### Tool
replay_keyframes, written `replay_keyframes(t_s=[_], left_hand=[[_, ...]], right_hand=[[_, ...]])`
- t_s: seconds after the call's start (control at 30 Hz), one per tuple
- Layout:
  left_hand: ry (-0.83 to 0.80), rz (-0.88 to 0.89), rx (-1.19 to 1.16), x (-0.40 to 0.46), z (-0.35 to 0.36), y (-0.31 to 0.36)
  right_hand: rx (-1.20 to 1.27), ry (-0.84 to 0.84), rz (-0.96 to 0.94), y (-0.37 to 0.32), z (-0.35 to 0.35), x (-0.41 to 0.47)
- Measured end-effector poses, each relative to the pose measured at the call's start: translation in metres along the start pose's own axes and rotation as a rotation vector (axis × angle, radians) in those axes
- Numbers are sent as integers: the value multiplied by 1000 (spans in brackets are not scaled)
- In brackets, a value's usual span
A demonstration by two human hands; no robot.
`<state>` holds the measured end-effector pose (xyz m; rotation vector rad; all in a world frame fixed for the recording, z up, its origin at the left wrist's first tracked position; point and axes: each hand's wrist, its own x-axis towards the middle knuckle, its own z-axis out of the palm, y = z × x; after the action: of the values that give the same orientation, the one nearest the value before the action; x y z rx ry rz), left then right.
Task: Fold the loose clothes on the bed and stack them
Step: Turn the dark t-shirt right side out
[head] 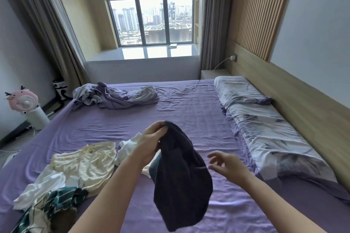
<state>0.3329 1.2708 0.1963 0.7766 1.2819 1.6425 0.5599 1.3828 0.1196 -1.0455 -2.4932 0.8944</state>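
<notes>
Your left hand (151, 143) grips the top edge of the dark garment (180, 179), which hangs below it above the bed (189, 111). Your right hand (225, 166) hovers just right of the hanging cloth, fingers loose and holding nothing. Left of your left hand lie the cream garment (85, 164) and the green patterned garment (53, 204).

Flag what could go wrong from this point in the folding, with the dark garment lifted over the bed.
1. Only the left hand grips the dark garment, bunched at its top; the right hand is open beside it, so it may hang twisted and fold unevenly.
2. The cream garment and white garment lie loose close beneath, and could get dragged or covered when the dark one is laid down.
</notes>
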Motion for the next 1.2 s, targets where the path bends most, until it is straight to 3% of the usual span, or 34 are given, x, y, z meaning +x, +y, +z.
replay_keyframes(t_s=[0.13,0.23,0.3,0.37,0.47,0.5,0.6,0.67,0.77,0.9,0.97,1.03,1.1,1.2], left_hand=[[-103,-55,-164,-3,6,3],[-115,-74,-228,-3,9,1],[-101,-85,-246,-3,6,1],[-26,-72,-74,-3,1,0],[192,33,526,0,-9,-6],[190,108,645,-2,-11,-8],[-104,223,848,-9,-1,-19],[-151,233,942,-9,10,-26],[-57,224,855,0,16,-20],[-125,56,501,1,19,-8],[-152,60,542,2,23,-4],[-103,234,780,5,28,-2],[-31,387,821,11,29,1],[-132,160,671,11,29,3]], right_hand=[[312,73,-86,-31,-3,11],[369,46,-185,-57,1,22],[403,121,-180,-62,2,28],[436,166,-112,-64,-2,30],[356,159,-94,-66,-6,33],[316,154,-97,-69,-6,34],[221,171,-151,-80,-5,34],[227,198,-174,-85,-8,35],[229,223,-165,-84,-19,36],[319,160,-153,-70,-35,28],[415,159,-152,-71,-40,24],[408,138,-173,-75,-42,22],[347,136,-179,-80,-43,25],[443,240,-127,-82,-48,32]])
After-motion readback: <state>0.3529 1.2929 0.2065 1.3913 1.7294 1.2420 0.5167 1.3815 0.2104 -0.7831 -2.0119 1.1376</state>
